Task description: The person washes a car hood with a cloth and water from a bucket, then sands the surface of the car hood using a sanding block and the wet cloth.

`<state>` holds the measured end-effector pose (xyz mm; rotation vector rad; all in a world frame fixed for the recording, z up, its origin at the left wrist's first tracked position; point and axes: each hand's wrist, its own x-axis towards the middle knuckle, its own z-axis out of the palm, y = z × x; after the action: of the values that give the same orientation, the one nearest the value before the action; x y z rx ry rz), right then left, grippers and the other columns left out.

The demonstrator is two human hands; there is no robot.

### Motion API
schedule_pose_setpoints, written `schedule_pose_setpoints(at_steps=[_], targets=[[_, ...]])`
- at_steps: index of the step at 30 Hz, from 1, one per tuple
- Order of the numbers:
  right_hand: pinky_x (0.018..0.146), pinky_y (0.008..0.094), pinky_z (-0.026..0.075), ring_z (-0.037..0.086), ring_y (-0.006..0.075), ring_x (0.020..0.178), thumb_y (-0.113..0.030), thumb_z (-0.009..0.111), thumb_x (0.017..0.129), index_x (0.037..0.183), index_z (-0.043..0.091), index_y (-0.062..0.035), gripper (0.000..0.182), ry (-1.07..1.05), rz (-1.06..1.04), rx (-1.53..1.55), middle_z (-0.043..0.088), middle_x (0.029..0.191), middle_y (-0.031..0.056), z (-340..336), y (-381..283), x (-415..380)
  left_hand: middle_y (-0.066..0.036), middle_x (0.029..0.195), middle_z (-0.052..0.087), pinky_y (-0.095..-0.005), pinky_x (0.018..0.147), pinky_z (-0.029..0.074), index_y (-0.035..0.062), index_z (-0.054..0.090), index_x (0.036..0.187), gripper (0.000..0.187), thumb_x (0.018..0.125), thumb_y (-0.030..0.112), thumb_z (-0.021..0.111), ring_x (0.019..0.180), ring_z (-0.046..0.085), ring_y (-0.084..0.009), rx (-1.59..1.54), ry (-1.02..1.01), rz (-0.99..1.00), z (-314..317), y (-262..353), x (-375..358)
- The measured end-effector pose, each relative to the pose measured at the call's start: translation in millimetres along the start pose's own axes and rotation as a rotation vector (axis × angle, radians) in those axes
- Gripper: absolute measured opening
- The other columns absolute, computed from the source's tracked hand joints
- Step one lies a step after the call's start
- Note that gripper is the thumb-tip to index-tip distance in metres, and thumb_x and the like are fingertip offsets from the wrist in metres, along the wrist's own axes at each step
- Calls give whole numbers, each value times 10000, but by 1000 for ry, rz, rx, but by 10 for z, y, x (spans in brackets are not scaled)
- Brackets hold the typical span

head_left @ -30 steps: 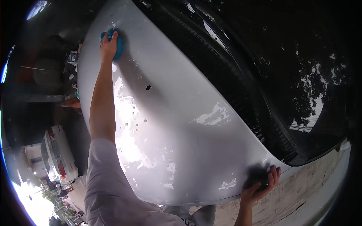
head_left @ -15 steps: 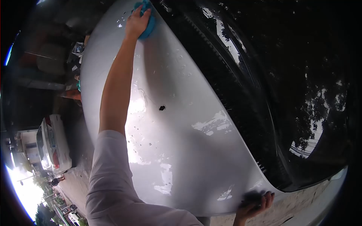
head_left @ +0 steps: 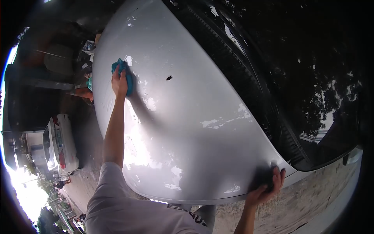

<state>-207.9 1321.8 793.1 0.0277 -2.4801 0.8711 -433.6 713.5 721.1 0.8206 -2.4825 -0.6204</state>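
Observation:
My left hand [head_left: 119, 84] is closed on a blue cloth [head_left: 129, 84], pressed on the far left part of a silver car hood [head_left: 187, 105]. The fingers lie over the cloth, and the arm stretches across the panel. My right hand [head_left: 269, 189] rests at the near right corner of the hood, fingers spread along its edge, with a dark reflection beneath it. Small wet-looking spots and bright reflections dot the paint. A small dark mark [head_left: 169, 78] shows near the middle of the hood, to the right of the cloth.
Along the hood's right edge run the dark cowl and windshield [head_left: 311, 78]. A white car [head_left: 60, 142] is parked at the left on the paved ground. An orange cone-like object [head_left: 82, 93] and stacked items [head_left: 89, 46] stand beyond the hood's left side.
My left hand with the blue cloth has come from the far top of the hood down and left, closer to me. My right hand stays at the corner; the view has shifted.

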Motion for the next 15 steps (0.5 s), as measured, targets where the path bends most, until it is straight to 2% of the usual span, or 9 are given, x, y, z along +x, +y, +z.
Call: schedule_pose_setpoints(at_steps=[1, 2, 3, 4, 7, 9, 11, 12, 15], targets=[[1132, 560, 317, 395, 436, 1365, -280, 393, 1055, 1292, 462, -10, 366, 15, -10, 10, 587, 1307, 177, 12, -14, 41, -183, 1318, 598, -470, 1102, 361, 176, 549, 1391, 472, 956, 355, 511, 1245, 518, -403, 32, 37, 193, 77, 499, -233], [1132, 560, 317, 395, 436, 1365, -280, 393, 1055, 1292, 462, -10, 366, 13, -19, 11, 587, 1307, 177, 13, -7, 64, -207, 1308, 593, -485, 1108, 354, 159, 561, 1368, 444, 952, 309, 525, 1254, 499, -424, -11, -10, 258, 60, 1119, -549], [1135, 549, 316, 394, 429, 1368, -261, 392, 1053, 1285, 468, 3, 359, 30, -5, 38, 585, 1311, 175, 17, -10, 80, -230, 1295, 590, -487, 1109, 352, 149, 575, 1345, 427, 942, 286, 545, 1263, 478, -449, -100, -37, 400, 78, 1554, -831], [1137, 538, 316, 394, 422, 1371, -242, 390, 1051, 1279, 474, 16, 354, 44, 13, 65, 584, 1315, 173, -4, 1, 72, -231, 1318, 572, -508, 1102, 349, 143, 589, 1319, 409, 927, 258, 570, 1274, 448, -483, -156, -95, 454, 66, 1946, -1181], [1137, 514, 311, 401, 397, 1377, -206, 391, 1047, 1255, 492, 32, 332, 77, -12, 103, 580, 1314, 179, -25, 15, 60, -161, 1444, 470, -548, 1091, 344, 182, 605, 1294, 440, 856, 206, 645, 1320, 400, -472, -277, -180, 634, -154, 2655, -2382], [1123, 514, 325, 399, 403, 1377, -229, 392, 1056, 1273, 477, 16, 338, 72, -13, 98, 576, 1325, 170, -68, 52, 43, -145, 1454, 458, -552, 1091, 345, 194, 604, 1294, 454, 843, 203, 655, 1327, 397, -460, -282, -223, 672, -443, 2595, -2856], [1115, 520, 336, 394, 412, 1377, -252, 387, 1064, 1295, 461, -3, 348, 53, -11, 108, 572, 1339, 160, -65, -2, 49, -141, 1467, 453, -584, 1071, 360, 192, 614, 1285, 439, 847, 175, 643, 1325, 405, -465, -272, -371, 761, -682, 2284, -2991], [1110, 511, 345, 400, 406, 1375, -256, 391, 1065, 1291, 463, 5, 353, 67, -5, 128, 580, 1326, 158, -68, -28, 61, -141, 1466, 443, -556, 1106, 337, 195, 601, 1292, 457, 837, 180, 636, 1337, 393, -445, -229, -305, 697, -695, 2000, -2838], [1101, 495, 361, 418, 393, 1365, -267, 399, 1065, 1275, 470, 23, 364, 88, 7, 150, 597, 1294, 153, -100, -73, 52, -258, 1335, 546, -520, 1099, 347, 66, 568, 1313, 400, 927, 168, 556, 1261, 452, -487, -88, -32, 410, -712, 748, -1990]])
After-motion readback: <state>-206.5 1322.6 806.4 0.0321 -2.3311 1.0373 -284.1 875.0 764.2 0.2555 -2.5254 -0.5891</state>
